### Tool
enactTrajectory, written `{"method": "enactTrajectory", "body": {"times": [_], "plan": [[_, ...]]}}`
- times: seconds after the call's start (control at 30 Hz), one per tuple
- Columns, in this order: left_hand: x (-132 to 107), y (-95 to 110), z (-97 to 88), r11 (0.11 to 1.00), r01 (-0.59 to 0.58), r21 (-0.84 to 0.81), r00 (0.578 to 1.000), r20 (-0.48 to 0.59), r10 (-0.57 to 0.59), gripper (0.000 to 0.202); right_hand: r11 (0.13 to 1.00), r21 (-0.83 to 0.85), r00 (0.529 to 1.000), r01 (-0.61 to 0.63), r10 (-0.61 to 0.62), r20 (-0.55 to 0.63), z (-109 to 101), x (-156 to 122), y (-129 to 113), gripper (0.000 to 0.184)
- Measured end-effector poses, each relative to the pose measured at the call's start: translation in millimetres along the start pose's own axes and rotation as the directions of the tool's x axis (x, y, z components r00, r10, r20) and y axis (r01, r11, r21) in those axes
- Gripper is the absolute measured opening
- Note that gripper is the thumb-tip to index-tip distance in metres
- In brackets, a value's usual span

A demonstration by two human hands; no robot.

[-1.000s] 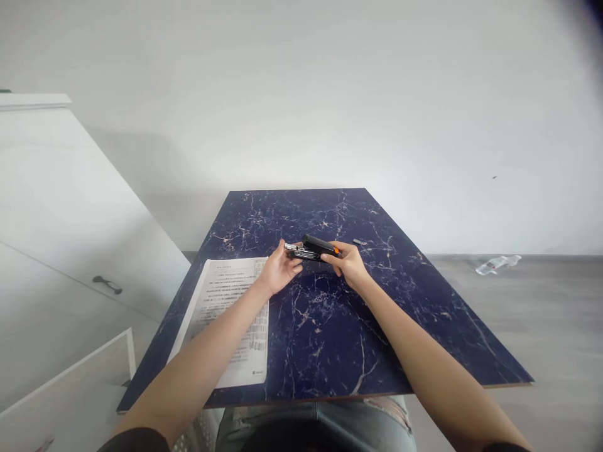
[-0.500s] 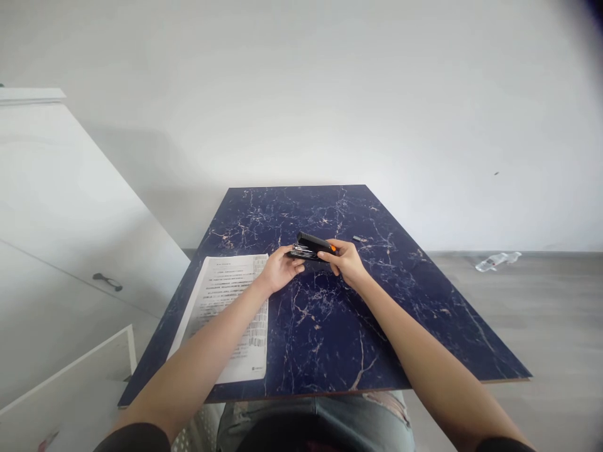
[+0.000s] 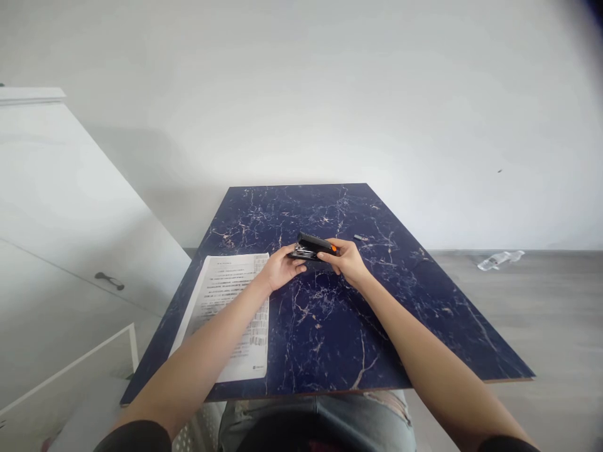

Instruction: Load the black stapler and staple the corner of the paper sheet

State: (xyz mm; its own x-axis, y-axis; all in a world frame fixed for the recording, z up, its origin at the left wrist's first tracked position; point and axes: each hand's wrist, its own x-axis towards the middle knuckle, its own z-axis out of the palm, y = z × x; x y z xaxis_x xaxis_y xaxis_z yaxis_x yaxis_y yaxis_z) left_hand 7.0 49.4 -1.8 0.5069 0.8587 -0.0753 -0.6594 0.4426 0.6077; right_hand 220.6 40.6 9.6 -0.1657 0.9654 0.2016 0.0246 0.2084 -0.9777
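A black stapler (image 3: 311,246) with an orange spot at its right end is held above the middle of the table, its top arm tilted up from the base. My left hand (image 3: 281,269) grips the stapler's left end, thumb on top and fingers curled beneath. At the other end, my right hand (image 3: 347,259) pinches the stapler near the orange spot. Printed paper sheets (image 3: 235,314) lie on the table to the left, partly covered by my left forearm. A small grey strip (image 3: 360,238), too small to name, rests beyond my right hand.
The dark blue marble-patterned table (image 3: 325,351) has its far edge near a pale wall (image 3: 301,94). A white cabinet (image 3: 61,188) with a dark handle (image 3: 109,280) stands at the left. A clear plastic bottle or wrapper (image 3: 500,260) lies on the floor at right.
Both hands keep hold of the stapler in nearly the same place. Its raised top arm seems slightly lower over the base. The view has shifted very slightly.
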Motion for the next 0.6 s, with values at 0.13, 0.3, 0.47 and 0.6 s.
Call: {"method": "enactTrajectory", "body": {"times": [0.13,0.3,0.47,0.6], "plan": [[0.2,-2.0,0.3,0.999,-0.032,0.003,0.999,-0.009,0.032,0.008,0.998,-0.068,0.999,0.001,0.002,0.043,-4.3,1.4,-3.1,0.046],[3.3,-6.6,-2.1,0.999,-0.046,-0.002,0.998,-0.05,0.046,0.011,0.978,-0.203,0.992,0.037,-0.012,0.123,-11.2,2.5,-6.7,0.046],[7.3,-7.5,-4.8,0.983,-0.173,0.064,0.973,-0.142,0.181,0.013,0.944,-0.328,0.99,0.032,0.014,0.138,-22.5,4.4,-7.3,0.039],[9.2,-4.1,-8.8,0.945,-0.307,0.111,0.92,-0.22,0.325,0.014,0.9,-0.437,0.986,0.007,0.068,0.155,-33.9,7.6,-5.4,0.037]]}}
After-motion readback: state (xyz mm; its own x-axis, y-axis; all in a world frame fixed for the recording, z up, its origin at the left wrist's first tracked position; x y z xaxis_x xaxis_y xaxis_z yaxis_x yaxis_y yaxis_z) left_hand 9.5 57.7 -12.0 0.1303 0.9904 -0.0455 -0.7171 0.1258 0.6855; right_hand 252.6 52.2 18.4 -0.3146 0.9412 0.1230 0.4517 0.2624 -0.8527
